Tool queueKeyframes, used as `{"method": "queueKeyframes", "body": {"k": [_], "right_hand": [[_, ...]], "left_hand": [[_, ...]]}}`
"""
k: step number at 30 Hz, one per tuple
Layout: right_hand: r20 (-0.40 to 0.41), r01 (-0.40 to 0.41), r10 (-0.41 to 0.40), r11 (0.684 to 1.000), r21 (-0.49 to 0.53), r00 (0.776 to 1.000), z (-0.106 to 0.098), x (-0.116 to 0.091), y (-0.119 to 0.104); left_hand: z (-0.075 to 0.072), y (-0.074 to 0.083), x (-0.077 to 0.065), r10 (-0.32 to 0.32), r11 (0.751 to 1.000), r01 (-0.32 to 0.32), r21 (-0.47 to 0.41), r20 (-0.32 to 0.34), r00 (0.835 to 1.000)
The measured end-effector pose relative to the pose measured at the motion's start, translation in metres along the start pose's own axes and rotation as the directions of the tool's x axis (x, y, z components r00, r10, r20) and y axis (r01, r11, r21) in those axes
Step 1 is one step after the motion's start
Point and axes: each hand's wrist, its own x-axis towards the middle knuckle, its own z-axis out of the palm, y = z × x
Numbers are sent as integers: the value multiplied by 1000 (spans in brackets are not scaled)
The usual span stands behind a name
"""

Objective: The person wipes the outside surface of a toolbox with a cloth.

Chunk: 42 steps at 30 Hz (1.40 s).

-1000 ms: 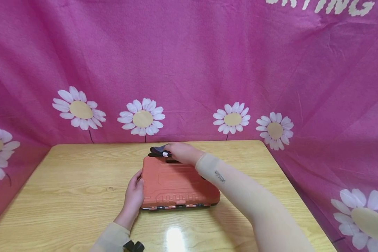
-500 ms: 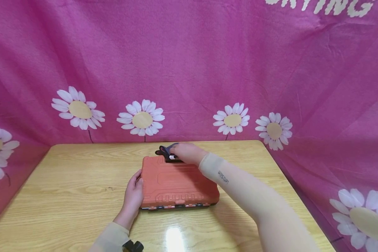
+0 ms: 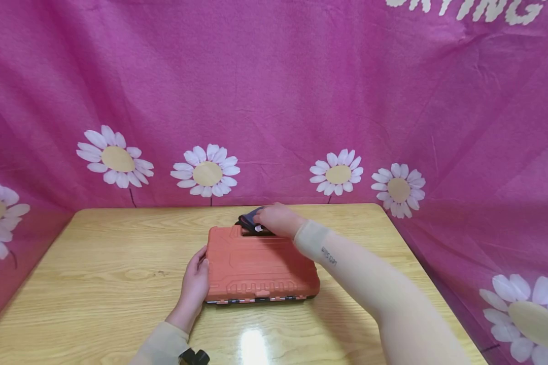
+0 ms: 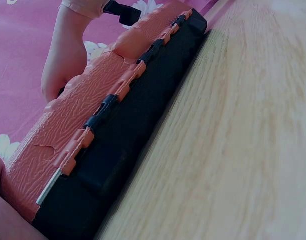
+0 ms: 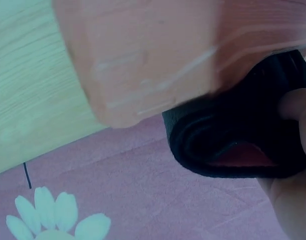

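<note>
An orange case (image 3: 255,263) with a black base lies flat on the wooden table, its black-and-orange hinges (image 4: 100,110) toward me. My left hand (image 3: 194,279) rests against the case's left side, fingers along that edge. At the far edge, my right hand (image 3: 278,219) grips a folded dark cloth (image 3: 248,219) with a small white tag. The cloth sits over the black handle area of the case. In the right wrist view, the thumb presses on the thick dark cloth (image 5: 227,145), which bends into a loop beside the case edge; the other fingers are mostly hidden.
The wooden table (image 3: 118,263) ends just beyond the case. A pink curtain (image 3: 274,101) printed with white daisies hangs behind it and along both sides.
My right hand has moved the cloth rightward along the far edge of the case, onto the handle area. The left hand and the case have stayed in place.
</note>
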Motion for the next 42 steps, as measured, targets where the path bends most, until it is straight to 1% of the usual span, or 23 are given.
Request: {"method": "queueKeyframes", "body": {"k": [5,12,15,21,23,27,35,42], "right_hand": [[6,-14,14,1000,-23,1000,-1,-7,6],[-27,7,-9,997,-73,1000,-3,-20,13],[-27,9,-11,996,-87,1000,-3,-24,17],[-11,4,-5,998,-58,1000,-2,-30,22],[-18,6,-7,999,-52,1000,-1,-33,24],[-41,4,-5,999,-38,999,1,-38,29],[-70,-38,42,997,63,997,5,-53,36],[-128,-5,13,998,64,992,11,-67,43]], "left_hand": [[1,1,-1,-3,1000,3,-6,4,1000],[1,1,0,4,1000,-4,-5,-1,1000],[1,0,0,3,1000,-3,-4,-3,1000],[1,0,0,9,1000,-9,4,-2,1000],[1,0,-1,14,1000,-14,5,-1,1000],[1,0,-1,18,1000,-18,10,-3,1000],[0,0,-1,9,1000,-9,3,-8,1000],[0,0,-1,6,1000,-6,-1,-8,1000]]}}
